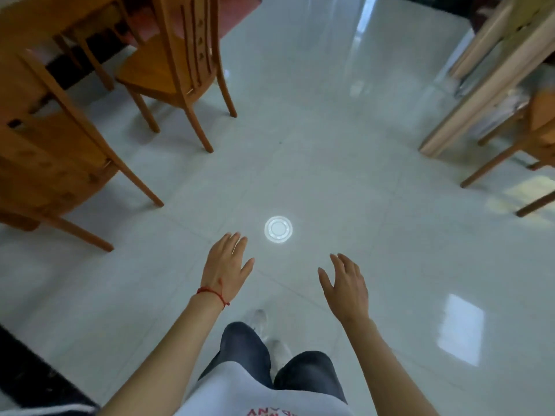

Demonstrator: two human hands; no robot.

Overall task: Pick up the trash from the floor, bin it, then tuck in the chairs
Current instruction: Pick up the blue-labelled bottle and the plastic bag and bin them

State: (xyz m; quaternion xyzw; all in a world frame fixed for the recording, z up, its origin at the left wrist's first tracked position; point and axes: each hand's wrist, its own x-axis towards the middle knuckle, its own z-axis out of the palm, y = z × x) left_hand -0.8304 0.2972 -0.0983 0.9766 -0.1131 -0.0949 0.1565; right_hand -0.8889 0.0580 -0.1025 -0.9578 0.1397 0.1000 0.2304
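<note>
- Far left: two wooden chairs, the near chair (51, 151) cut off by the frame edge, the far chair (177, 64) pulled out from a worktop (45, 16) that's only partly in shot.
- Left hand (225, 265), red string on the wrist, fingers spread, holding nothing, just near-left of the lid.
- White round lid (278, 229) lies flat on the shiny floor (330, 145), middle of the scene, touching neither hand.
- Right hand (345, 286) is open too, empty, a bit nearer.
- Far right: another chair (525, 145) and a pale table leg (468, 103), both blurry and cropped.
</note>
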